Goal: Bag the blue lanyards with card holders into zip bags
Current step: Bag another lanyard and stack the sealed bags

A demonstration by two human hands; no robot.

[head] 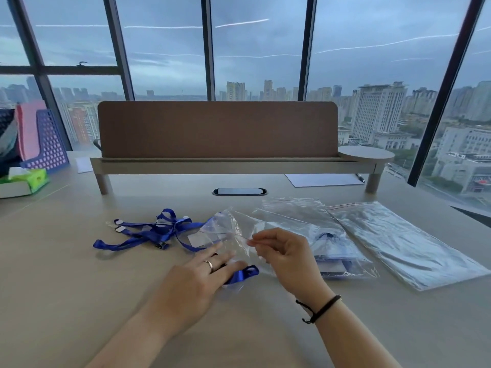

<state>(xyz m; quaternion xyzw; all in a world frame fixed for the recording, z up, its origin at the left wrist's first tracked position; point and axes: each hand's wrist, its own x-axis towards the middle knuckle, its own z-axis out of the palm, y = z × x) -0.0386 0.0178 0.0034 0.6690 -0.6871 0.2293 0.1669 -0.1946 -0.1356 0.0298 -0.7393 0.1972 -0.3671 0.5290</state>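
A tangle of blue lanyards (pixel 151 231) with small clips lies on the desk left of centre. My right hand (pixel 281 257) pinches the edge of a clear zip bag (pixel 228 227), lifting it off the desk. My left hand (pixel 196 281) lies flat with fingers spread, pressing on a blue lanyard loop (pixel 243 274) and the bag's lower part; a card holder (pixel 199 239) shows through the plastic. To the right lies a zip bag holding a lanyard and card holder (pixel 329 251).
Several empty zip bags (pixel 398 240) lie stacked at the right. A brown desk divider on a shelf (pixel 218 131) stands behind, with a cable slot (pixel 239 192) before it. Tissue box (pixel 29 179) and blue file rack (pixel 46 139) sit far left; paper (pixel 321 179) at back right.
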